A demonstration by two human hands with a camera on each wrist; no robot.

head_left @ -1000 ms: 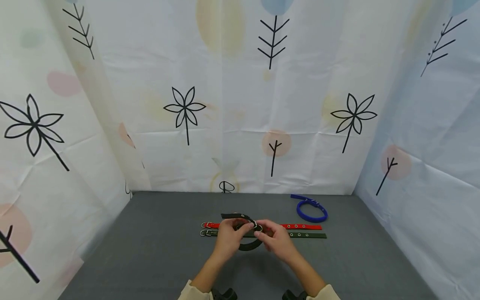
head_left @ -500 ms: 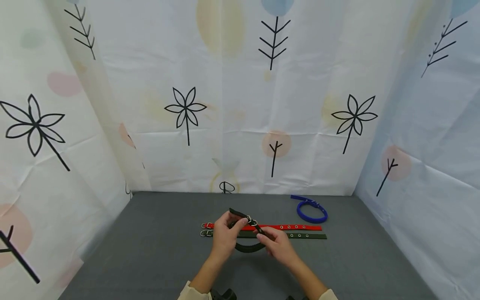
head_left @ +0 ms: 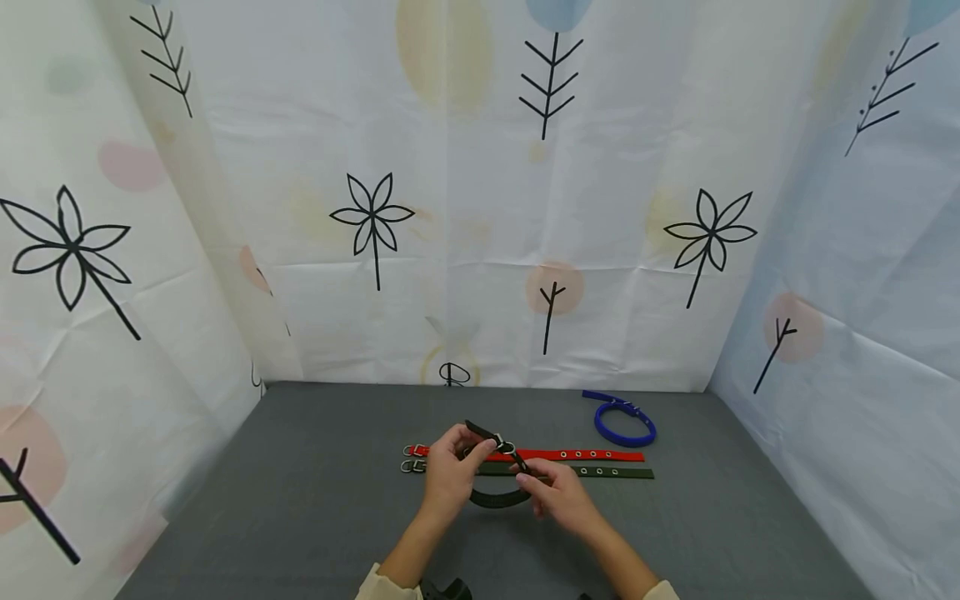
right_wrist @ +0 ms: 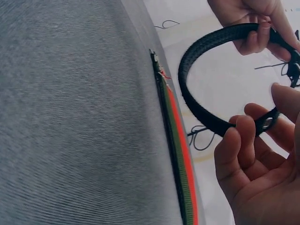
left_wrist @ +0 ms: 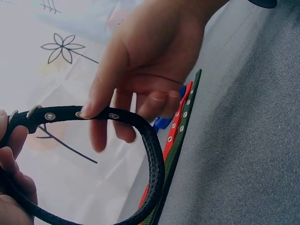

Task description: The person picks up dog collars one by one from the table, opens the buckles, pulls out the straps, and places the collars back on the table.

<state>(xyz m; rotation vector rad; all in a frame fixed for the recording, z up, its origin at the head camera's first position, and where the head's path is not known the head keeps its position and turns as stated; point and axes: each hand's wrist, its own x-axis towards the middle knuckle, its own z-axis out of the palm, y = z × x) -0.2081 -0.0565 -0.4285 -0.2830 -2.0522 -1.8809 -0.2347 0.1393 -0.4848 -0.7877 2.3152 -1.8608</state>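
A black dog collar (head_left: 499, 500) is bent into a loop between my hands, raised above the table. My left hand (head_left: 448, 477) pinches it beside the metal buckle (head_left: 506, 447), with the free tip pointing up and left. In the left wrist view the eyelet-punched strap (left_wrist: 96, 112) runs through the metal fittings. My right hand (head_left: 558, 493) pinches the strap between thumb and fingers to the right of the buckle. In the right wrist view the loop (right_wrist: 187, 70) hangs in front of the printed cloth, and the right hand's fingers (right_wrist: 243, 140) curl at its lower side.
Behind my hands, a red collar (head_left: 600, 455) and a green collar (head_left: 615, 472) lie straight and parallel on the grey table (head_left: 315, 500). A blue collar (head_left: 626, 440) lies coiled at the back right. Patterned white cloth (head_left: 480, 208) walls the table's back and sides.
My hands have drawn apart, with the right hand shifting right and down along the strap. The collar's tip and buckle have tilted, and more strap shows between the hands.
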